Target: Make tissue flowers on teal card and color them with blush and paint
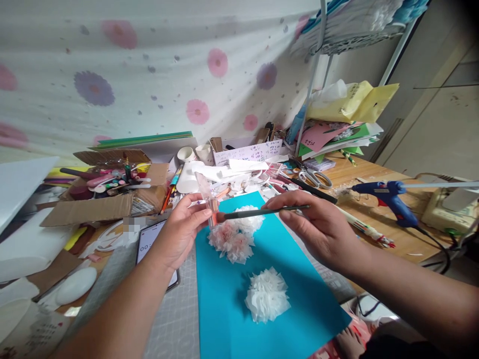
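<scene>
My left hand (183, 230) is closed around a small clear case of pink powder (210, 204), held upright over the top edge of a blue sheet of paper (262, 299). My right hand (318, 224) pinches a thin dark brush (262, 213), held level, with its tip touching the case. Just below the case lies a tissue-paper flower tinted pink (234, 240). A plain white tissue flower (267, 294) rests lower on the blue sheet.
A phone (149, 244) lies under my left wrist on a grey cutting mat (175, 319). An open cardboard box of craft bits (108, 194) stands at left. Scissors (314, 177), a blue glue gun (389, 197) and stacked coloured paper (337, 134) sit at right.
</scene>
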Demonstrator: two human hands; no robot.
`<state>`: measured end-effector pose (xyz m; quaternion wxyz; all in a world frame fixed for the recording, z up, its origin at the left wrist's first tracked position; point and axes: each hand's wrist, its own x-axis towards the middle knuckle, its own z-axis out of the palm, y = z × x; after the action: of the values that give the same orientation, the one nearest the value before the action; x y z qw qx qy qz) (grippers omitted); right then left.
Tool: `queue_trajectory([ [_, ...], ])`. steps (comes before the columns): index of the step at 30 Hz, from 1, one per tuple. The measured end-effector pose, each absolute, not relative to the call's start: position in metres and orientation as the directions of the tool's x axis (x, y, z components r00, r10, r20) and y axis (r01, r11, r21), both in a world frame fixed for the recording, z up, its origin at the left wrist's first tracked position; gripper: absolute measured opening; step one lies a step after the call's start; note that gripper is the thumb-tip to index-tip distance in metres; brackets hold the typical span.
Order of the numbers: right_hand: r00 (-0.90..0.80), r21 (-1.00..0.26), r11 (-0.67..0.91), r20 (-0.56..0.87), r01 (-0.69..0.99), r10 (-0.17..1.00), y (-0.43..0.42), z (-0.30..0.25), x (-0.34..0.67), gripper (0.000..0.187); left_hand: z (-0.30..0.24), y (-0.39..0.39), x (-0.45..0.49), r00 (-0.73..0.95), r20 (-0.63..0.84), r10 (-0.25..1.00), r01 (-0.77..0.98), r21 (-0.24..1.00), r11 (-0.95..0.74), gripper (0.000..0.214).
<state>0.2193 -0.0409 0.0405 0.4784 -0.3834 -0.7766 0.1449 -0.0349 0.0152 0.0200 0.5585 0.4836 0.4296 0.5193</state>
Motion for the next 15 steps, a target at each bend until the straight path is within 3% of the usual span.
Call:
queue_trajectory([
  [15, -0.218, -0.615, 0.639, 0.619, 0.463, 0.754, -0.0410, 0.0418, 0.2195, 0.015, 0.0212, 0.0140, -0.0351, 0.104, 0.039, 0.994, -0.168, 0.986, -0.021, 0.042],
])
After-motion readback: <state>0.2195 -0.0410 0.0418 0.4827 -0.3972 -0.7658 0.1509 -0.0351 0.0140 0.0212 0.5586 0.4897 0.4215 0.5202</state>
